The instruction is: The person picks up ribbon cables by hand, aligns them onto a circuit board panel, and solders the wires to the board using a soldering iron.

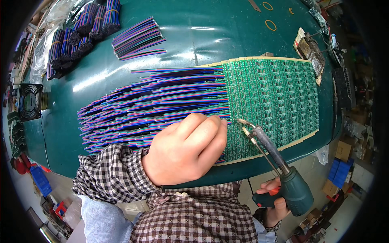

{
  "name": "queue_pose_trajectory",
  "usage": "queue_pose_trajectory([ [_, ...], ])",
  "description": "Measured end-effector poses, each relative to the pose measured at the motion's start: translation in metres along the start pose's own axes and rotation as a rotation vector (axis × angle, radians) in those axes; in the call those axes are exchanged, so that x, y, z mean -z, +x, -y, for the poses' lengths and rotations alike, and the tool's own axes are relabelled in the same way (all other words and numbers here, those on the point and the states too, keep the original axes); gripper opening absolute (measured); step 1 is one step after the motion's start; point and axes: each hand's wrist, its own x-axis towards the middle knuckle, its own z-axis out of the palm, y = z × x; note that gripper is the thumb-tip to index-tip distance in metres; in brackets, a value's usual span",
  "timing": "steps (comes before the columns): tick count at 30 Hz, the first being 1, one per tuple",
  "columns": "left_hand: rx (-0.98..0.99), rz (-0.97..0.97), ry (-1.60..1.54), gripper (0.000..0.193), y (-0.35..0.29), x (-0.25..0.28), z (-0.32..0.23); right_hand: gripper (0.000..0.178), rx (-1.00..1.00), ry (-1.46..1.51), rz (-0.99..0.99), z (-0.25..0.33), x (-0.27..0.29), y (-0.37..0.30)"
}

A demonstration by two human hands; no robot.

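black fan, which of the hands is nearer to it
Left: the left hand is right of the black fan, over the wires; the right hand, gripping the soldering gun, is much farther right.

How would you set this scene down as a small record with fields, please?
Left hand: fingers curled, left hand over the multicoloured wires by the board edge; fingertip contact hidden
Right hand: right hand grips the green soldering gun
Gun tip: above the green circuit boards, near their left side
Boards: overlapping rows, wires extending left
Behind: loose wire pile; banded wire bundles, far left
Left edge: black fan
Surface: green table
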Motion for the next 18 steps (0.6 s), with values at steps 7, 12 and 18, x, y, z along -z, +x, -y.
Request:
queue_pose_trajectory([
  [7, 0.0, -0.006, -0.013, 0.037, 0.0004, -0.0006, 0.0016, 0.066, -0.011, 0.007, -0.002, 0.0002, -0.0008, -0.0005],
  [12, 0.002, -0.009, -0.019, 0.038, 0.0004, -0.0004, 0.0026, 0.066, -0.041, 0.054, 0.012, 0.0011, 0.001, -0.0013],
  [18, 0.008, -0.015, -0.034, 0.038, 0.0007, -0.0008, 0.0036, 0.07, -0.063, 0.054, 0.022, 0.0008, 0.0022, -0.0023],
])
